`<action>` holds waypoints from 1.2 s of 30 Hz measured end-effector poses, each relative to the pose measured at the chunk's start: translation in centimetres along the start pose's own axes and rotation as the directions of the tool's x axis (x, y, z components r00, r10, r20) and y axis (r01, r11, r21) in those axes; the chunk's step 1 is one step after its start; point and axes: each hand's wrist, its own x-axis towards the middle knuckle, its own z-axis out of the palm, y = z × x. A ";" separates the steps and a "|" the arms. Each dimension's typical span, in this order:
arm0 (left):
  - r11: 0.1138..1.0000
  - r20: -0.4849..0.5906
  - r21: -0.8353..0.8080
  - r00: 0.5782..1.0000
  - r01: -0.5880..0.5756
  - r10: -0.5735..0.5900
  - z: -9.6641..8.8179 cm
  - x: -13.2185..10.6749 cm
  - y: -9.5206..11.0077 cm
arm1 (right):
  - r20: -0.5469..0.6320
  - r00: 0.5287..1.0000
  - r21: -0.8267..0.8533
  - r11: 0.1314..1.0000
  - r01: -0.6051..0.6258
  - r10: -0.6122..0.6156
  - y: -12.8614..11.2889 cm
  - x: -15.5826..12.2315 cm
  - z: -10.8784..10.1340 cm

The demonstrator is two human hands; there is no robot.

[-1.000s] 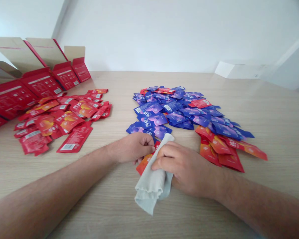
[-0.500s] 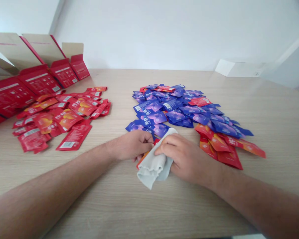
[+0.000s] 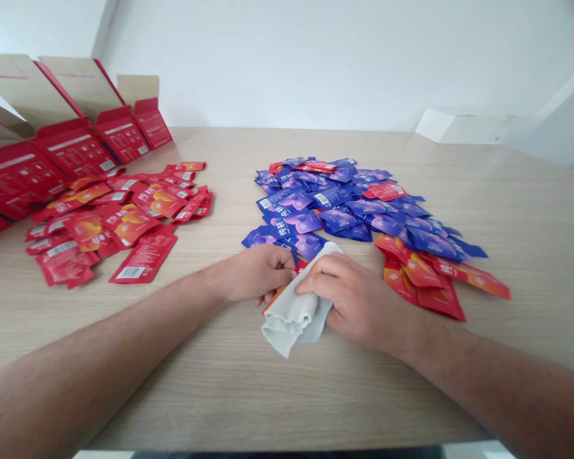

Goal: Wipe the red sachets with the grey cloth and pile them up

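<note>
My right hand (image 3: 351, 296) is closed on a folded white cloth (image 3: 294, 312), which it presses against a red-orange sachet (image 3: 273, 302). Only thin strips of that sachet show beside the cloth. At its left edge my left hand (image 3: 263, 274) has its fingers curled and pinched on the sachet. Just beyond both hands spreads a heap of blue-purple sachets (image 3: 294, 223), with a few red ones lying on top. Several red-orange sachets (image 3: 421, 271) lie right of my right hand, partly under the blue ones.
A pile of red-orange sachets (image 3: 129, 223) lies at the left on the wooden table (image 3: 229, 382). Behind it stand several open red cartons (image 3: 76, 150) with raised flaps. A white box (image 3: 463, 127) sits at the back right, near the wall.
The view has tilted slightly downward, so the scene sits a little higher and the near table edge shows. Both hands keep nearly the same hold on cloth and sachet.
</note>
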 end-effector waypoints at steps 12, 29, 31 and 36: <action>0.999 -0.012 -0.036 0.999 -0.040 0.040 0.0 0.4 -0.9 | 0.018 0.999 0.009 1.000 0.027 -0.027 -0.8 -0.1 0.3; 1.000 0.026 -0.001 1.000 -0.016 0.016 -0.1 0.2 -0.2 | 0.020 0.994 0.065 0.992 0.108 -0.110 -0.9 -0.1 0.3; 1.000 0.032 -0.018 0.999 -0.011 0.012 -0.1 0.2 -0.2 | -0.023 0.999 0.052 0.998 0.047 -0.046 -0.4 -0.1 0.2; 1.000 0.021 -0.029 1.000 -0.012 0.013 0.0 0.2 -0.1 | -0.015 0.997 0.058 0.995 0.076 -0.075 0.2 -0.1 0.3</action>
